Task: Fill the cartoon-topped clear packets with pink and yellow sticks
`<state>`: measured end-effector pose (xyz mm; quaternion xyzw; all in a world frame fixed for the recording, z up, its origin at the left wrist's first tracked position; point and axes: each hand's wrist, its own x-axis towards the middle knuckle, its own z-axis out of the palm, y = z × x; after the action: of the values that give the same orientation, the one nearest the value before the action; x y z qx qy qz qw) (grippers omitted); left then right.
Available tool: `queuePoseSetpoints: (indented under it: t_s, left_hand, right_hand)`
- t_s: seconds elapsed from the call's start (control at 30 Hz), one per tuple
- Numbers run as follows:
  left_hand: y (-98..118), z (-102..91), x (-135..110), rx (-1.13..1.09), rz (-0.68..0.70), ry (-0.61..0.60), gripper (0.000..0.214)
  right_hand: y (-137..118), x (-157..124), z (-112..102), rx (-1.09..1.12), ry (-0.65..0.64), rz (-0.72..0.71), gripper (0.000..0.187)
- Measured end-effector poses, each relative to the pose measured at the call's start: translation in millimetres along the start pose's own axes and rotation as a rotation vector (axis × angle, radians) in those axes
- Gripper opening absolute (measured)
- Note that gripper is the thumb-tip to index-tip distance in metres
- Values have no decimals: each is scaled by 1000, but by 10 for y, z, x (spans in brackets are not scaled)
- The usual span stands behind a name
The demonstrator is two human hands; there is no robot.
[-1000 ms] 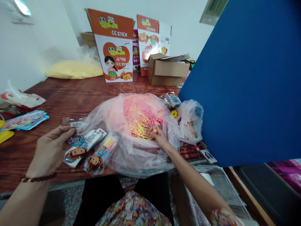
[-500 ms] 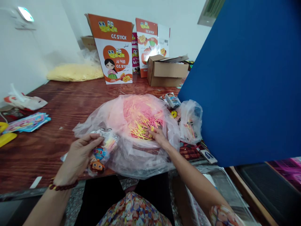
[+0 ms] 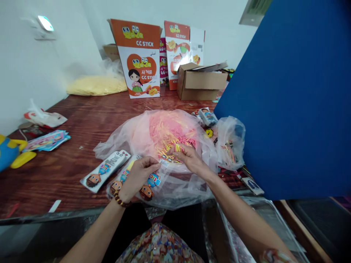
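My left hand pinches the top of a clear printed pouch with a cartoon figure on it. Under and left of that hand lies another printed pouch with yellow showing inside. Farther left is a small stack of flat printed pouches. My right hand has its fingers closed on a small bunch of yellow and pink sticks, just right of the pouch's top. Behind it, a big clear plastic bag holds a heap of loose pink and yellow sticks.
A blue panel blocks the right side. By it stand a small plastic bag and some packets. Printed cartons and an open brown box line the back. Tissues and blue packets lie left.
My left hand has moved right and now holds a different pouch; the one with sticks in it lies on the bag's edge. My right hand has lifted a bunch of sticks from the heap.
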<state>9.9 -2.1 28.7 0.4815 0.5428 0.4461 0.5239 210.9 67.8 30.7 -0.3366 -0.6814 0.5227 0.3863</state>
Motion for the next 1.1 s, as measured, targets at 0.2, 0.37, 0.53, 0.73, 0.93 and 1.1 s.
queuePoseSetpoints:
  t_s: [0.2, 0.37, 0.53, 0.73, 0.93, 1.1]
  left_hand:
    - [-8, -7, -25, 67, -15, -61, 25]
    - [-2, -35, -97, 147, 20, -97, 31]
    - [-123, -65, -127, 234, 135, -35, 28]
    - [-252, -37, -123, 294, 264, 30, 24]
    - [-222, -22, -147, 268, 275, 68, 25]
    - [-223, -29, -157, 291, 293, 73, 24]
  right_hand:
    - [-121, -11, 121, -438, -143, -227, 23]
    - [-115, -15, 121, -407, -173, -160, 19]
    - [-181, -9, 164, 71, 141, -3, 19]
    - [-381, 15, 480, 607, 400, -43, 18]
    - [-370, 8, 658, 637, 402, -59, 20]
    - [-281, -12, 620, 632, 400, -32, 20]
